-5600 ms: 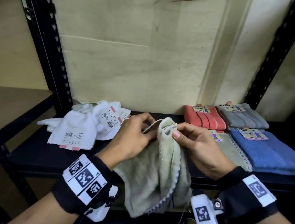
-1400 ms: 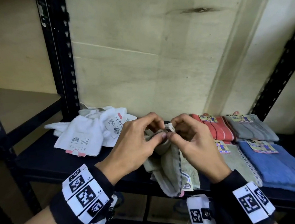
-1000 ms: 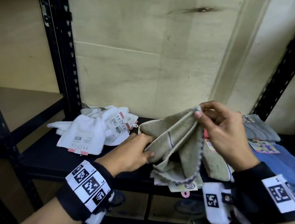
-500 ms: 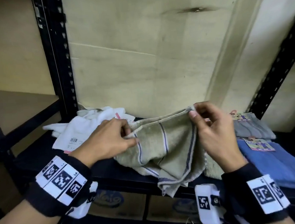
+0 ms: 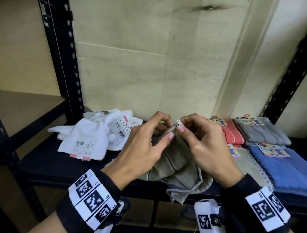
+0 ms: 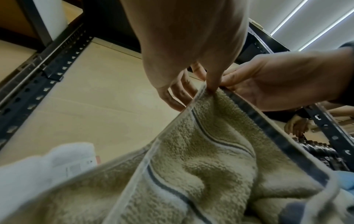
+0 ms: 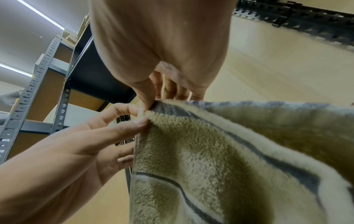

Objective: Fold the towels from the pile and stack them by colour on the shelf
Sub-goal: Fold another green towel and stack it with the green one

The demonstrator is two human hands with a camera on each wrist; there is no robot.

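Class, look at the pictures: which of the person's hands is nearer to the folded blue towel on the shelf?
Right. The right hand pinches the olive towel just left of the blue towel; the left hand holds the same corner from the far side, nearer the white pile.

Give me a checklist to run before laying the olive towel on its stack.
1. Both hands hold the olive towel: ok. The left hand and right hand pinch its top edge together.
2. Fold neat: not ok. The lower part hangs bunched over the shelf edge.
3. Matching stack present: ok. A folded olive towel lies right of the hands, beside the blue towel.
4. That stack free to take another: cannot tell; the right hand hides part of it.
5. Other colours apart: ok. The red towel and grey towel sit behind.
6. Pile left: not ok. White towels still lie unfolded.
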